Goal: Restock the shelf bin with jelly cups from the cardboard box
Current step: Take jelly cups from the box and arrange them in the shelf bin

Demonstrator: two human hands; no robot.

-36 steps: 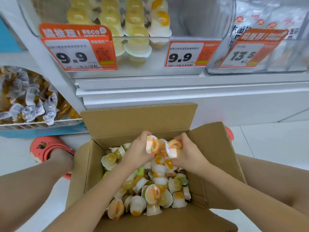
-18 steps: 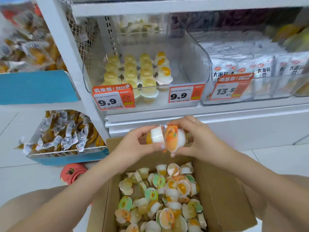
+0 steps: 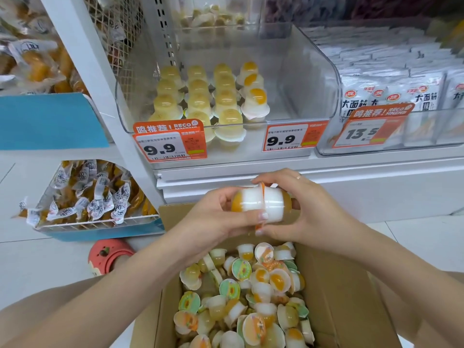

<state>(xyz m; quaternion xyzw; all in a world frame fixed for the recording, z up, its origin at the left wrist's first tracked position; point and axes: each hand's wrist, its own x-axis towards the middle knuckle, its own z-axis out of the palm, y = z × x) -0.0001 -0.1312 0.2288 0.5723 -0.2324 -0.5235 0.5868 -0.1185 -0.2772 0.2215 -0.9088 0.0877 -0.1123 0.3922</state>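
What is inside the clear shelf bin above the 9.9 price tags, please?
The clear shelf bin holds four rows of jelly cups, lids down, towards its left; its right part is bare. The price tags cover the frontmost cups.

2 hands: left hand (image 3: 213, 219), right hand (image 3: 308, 217). 2 jelly cups (image 3: 261, 205) pinched lid to lid between the fingers (image 3: 263, 217). Above the fingers: 1 clear shelf bin (image 3: 311, 79), 4 rows of cups inside; 3 price tags (image 3: 170, 146). Below the fingers: 1 cardboard box (image 3: 351, 297), loose cups too many to count.
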